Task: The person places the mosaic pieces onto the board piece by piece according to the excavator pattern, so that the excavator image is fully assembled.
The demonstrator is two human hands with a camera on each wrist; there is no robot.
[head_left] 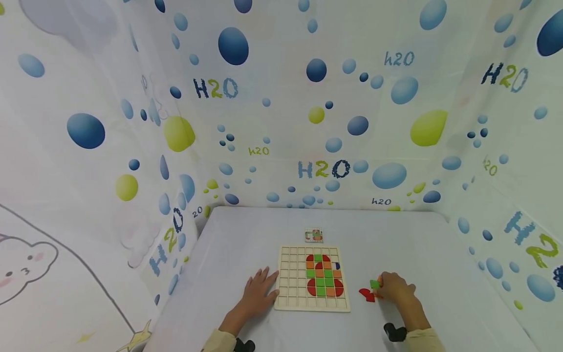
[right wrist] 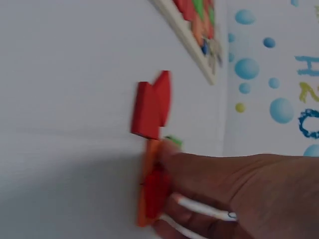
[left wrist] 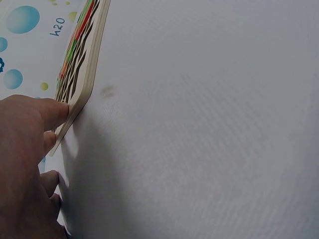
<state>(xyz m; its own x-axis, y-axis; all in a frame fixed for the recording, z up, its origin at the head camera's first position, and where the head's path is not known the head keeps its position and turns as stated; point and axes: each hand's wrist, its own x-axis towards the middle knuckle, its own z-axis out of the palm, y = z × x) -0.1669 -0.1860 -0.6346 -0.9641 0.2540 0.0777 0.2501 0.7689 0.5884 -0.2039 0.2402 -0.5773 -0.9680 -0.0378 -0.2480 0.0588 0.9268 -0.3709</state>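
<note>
A square wooden grid board [head_left: 291, 303] lies on the table, its right part filled with red, green and orange pieces [head_left: 324, 282] and one dark blue piece [head_left: 336, 266]. My left hand [head_left: 259, 293] has its fingers spread, the tips touching the board's left edge. To the right of the board, my right hand [head_left: 396, 287] curls its fingers round loose pieces, among them a red piece [right wrist: 157, 191] and an orange piece [right wrist: 143, 214]. A green piece [head_left: 375, 283] shows by its fingertips. Two red pieces [right wrist: 145, 109] lie just beyond the thumb.
A small picture card [head_left: 314, 235] with a coloured pattern lies behind the board. The white table [head_left: 246, 227] is enclosed at the back and sides by white sheeting [head_left: 281, 122] printed with blue and green dots. Dark straps [head_left: 395, 332] sit near both wrists.
</note>
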